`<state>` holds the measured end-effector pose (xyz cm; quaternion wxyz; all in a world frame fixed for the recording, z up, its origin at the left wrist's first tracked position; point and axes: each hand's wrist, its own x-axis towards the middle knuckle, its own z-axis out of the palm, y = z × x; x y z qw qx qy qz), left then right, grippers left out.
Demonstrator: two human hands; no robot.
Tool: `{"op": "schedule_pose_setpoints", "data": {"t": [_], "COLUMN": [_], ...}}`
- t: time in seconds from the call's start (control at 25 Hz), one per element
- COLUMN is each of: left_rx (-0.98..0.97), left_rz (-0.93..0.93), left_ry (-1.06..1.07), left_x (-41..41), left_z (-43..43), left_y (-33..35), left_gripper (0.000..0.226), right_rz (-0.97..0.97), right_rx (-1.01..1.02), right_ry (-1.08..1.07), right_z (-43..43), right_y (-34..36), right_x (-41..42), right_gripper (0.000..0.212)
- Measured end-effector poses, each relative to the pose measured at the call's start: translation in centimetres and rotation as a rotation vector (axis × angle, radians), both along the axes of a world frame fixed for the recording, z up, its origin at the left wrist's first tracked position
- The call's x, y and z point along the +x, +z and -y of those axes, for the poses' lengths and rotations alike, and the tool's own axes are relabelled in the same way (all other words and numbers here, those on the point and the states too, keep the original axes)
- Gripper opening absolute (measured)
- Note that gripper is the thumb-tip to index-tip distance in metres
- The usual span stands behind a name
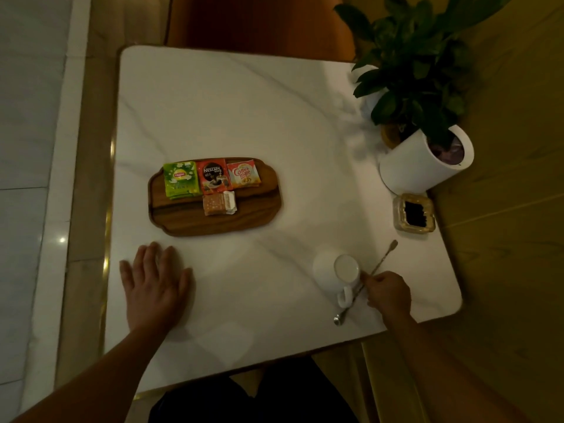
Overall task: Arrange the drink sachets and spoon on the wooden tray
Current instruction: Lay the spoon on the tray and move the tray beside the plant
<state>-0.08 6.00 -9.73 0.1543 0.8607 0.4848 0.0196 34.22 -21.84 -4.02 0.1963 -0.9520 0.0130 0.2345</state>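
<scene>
Sachets look settled from the head view. A green tea sachet (180, 178), a red coffee sachet (213, 177) and a creamer sachet (244, 175) lie side by side along the far edge of the wooden tray (171, 215). An orange-and-white sachet (219, 203) sits just nearer than the red one.

So the step in hand, as I judge it, is the spoon (381, 261), the one task item off the tray. The right hand (389, 293) has its fingers curled in, pinching the thin stem about midway along. From that pinch the bowl end runs back toward the person, and the flat end points away and to the right, toward an ashtray (413, 212). A white mug (326, 270) sits just beside the pinch on its left, with its handle toward the person. I cannot tell whether the spoon is lifted off the table (244, 102) or resting on it.

The tray lies well to the left of the pinch and a little farther away, with the mug between them. The left hand (155, 279) is flat on the table with its fingers spread, holding nothing. It is far to the left of the pinch and just short of the tray's near edge.

The next move, I'd guess, calls for raising the spoon clear of the mug and carrying it left. It can then be laid on the bare wood along the tray's near side without nudging the sachets.
</scene>
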Motion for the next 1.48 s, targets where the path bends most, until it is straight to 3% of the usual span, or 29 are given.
{"op": "schedule_pose_setpoints", "data": {"t": [0.2, 0.44, 0.92, 1.08, 1.28, 1.48], "left_rx": [0.021, 0.026, 0.012, 0.009, 0.019, 0.017], "left_rz": [-0.005, -0.012, -0.004, -0.031, -0.017, -0.017], "left_ry": [-0.008, -0.009, 0.0, 0.01, -0.002, 0.001], "left_x": [0.0, -0.1, 0.1, 0.4, 0.2, 0.0], "left_z": [0.0, 0.1, 0.3, 0.4, 0.3, 0.3], "left_y": [-0.1, -0.3, 0.6, 1.1, 1.2, 0.8], "left_gripper": [0.071, 0.071, 0.071, 0.071, 0.068, 0.067], "right_rz": [-0.014, 0.135, 0.41, 0.469, 0.44, 0.461], "right_rx": [0.009, -0.006, 0.217, 0.281, 0.166, 0.027], "right_ry": [-0.031, 0.144, 0.689, 1.034, 1.465, 1.604], "right_z": [-0.9, -1.3, -13.7, -18.5, -23.5, -26.5], "right_y": [-0.1, 1.9, 9.0, 9.1, 6.5, 3.7], "right_x": [0.6, 1.1, 0.3, -2.9, -6.4, -7.5], "right_gripper": [0.024, 0.013, 0.003, 0.006, 0.01, 0.023]}}
